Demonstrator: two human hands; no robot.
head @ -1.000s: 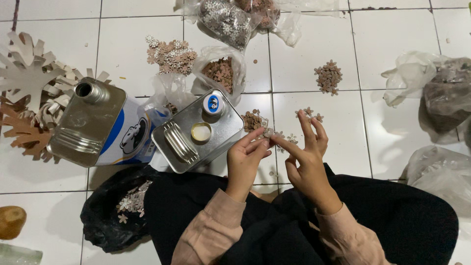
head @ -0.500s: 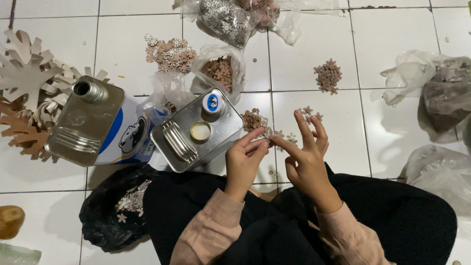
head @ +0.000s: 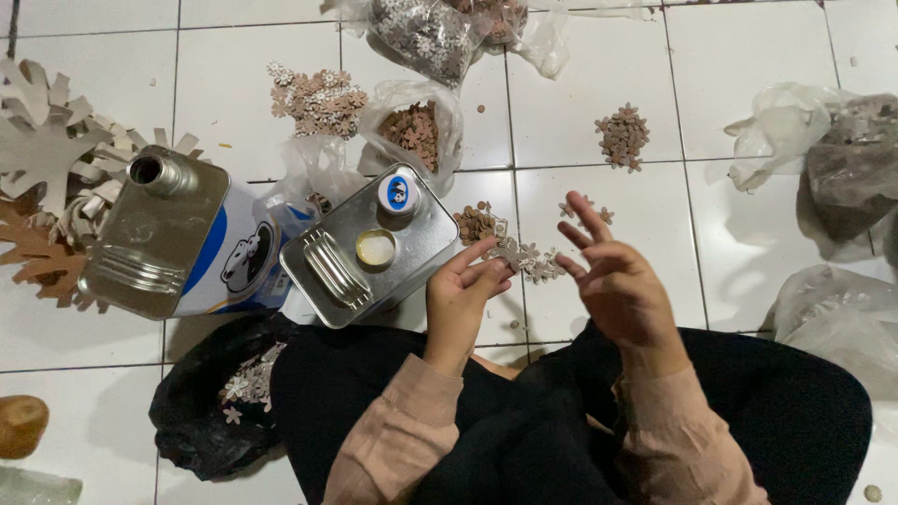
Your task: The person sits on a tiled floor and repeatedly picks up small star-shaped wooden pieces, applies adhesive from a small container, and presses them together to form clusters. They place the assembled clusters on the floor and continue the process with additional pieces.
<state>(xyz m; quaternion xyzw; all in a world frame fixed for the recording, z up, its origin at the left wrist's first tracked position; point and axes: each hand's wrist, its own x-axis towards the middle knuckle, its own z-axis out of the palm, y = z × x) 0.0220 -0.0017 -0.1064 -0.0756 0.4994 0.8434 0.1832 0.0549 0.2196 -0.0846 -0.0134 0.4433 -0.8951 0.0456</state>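
Just left of my left hand (head: 458, 299) lies a grey metal can (head: 369, 245) on its side, with a round blue-and-white cap and an open spout showing pale contents. Farther left lies a second metal can (head: 164, 234), mouth open, bearing a blue-and-white label with a dark animal figure. Ahead of my hands, a clear plastic bag (head: 412, 126) holds brown cut-out pieces; beyond it a larger clear bag (head: 426, 33) holds pale flower shapes. Below the left hand's side, a black bag (head: 201, 411) holds a few pale flowers.

My left hand pinches a small pale flower cut-out (head: 510, 251) at its fingertips, just above a loose cluster on the tile. My right hand (head: 617, 281) is spread, holding nothing.

Half a second ago both hands met at the piece; the right has since drawn away.
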